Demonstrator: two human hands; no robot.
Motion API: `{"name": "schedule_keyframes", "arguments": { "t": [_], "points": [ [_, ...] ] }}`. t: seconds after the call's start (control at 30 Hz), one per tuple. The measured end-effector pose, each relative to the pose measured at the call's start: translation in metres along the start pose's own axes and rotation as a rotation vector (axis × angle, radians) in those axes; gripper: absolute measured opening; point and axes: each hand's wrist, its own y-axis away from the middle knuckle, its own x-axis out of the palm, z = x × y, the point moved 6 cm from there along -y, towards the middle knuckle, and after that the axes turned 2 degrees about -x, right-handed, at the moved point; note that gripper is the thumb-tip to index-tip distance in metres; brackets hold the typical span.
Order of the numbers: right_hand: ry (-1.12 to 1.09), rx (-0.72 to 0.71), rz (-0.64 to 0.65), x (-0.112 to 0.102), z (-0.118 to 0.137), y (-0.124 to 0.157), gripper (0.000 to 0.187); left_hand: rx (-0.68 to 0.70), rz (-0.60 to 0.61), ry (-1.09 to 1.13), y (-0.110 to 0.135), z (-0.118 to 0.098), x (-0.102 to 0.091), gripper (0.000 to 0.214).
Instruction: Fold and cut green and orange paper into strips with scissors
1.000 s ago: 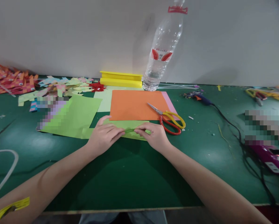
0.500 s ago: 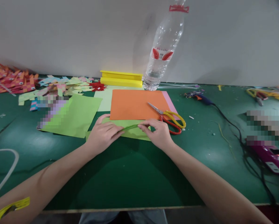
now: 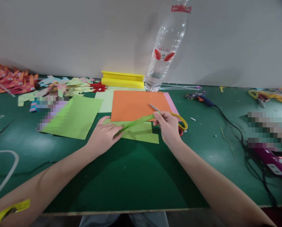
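A narrow green paper strip (image 3: 138, 121) stretches between my two hands, its right end raised higher than its left. My left hand (image 3: 105, 134) pinches the left end. My right hand (image 3: 168, 127) grips the other end between thumb and fingers. Beneath the strip lies a cut piece of light green paper (image 3: 141, 134). Behind it is an orange sheet (image 3: 133, 104), on which scissors (image 3: 180, 121) with yellow and red handles rest, partly covered by my right hand. A larger green sheet (image 3: 77, 118) lies to the left.
A clear plastic bottle (image 3: 166, 47) leans by the wall beside a folded yellow piece (image 3: 122, 80). Paper scraps (image 3: 67, 86) and orange paper shapes (image 3: 12, 80) pile up at back left. On the right are a blue-handled tool (image 3: 205, 100) with a cord and a purple device (image 3: 273, 159).
My right hand has moved right and slightly up, so a longer stretch of the green strip shows between my hands. It now hides part of the scissors. My left hand barely moved.
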Motion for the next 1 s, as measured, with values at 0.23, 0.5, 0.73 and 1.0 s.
{"name": "schedule_keyframes", "arguments": {
  "t": [0.23, 0.5, 0.73, 1.0],
  "points": [
    [-0.085, -0.01, -0.014, 0.0, 0.002, 0.001, 0.024, -0.034, 0.002, 0.079, 0.001, 0.002, 0.003, 0.024],
    [-0.264, 0.062, 0.377, 0.035, 0.003, 0.021, 0.035, -0.307, 0.194, 0.517, 0.004, -0.005, 0.009, 0.026],
    [-0.116, 0.114, 0.633, 0.06, 0.003, 0.052, 0.028, -0.218, 0.279, 0.513, 0.002, -0.028, 0.008, 0.029],
    [-0.05, 0.125, 0.45, 0.048, -0.002, 0.041, 0.02, -0.341, 0.26, 0.581, 0.007, -0.015, 0.017, 0.027]
  ]
}}
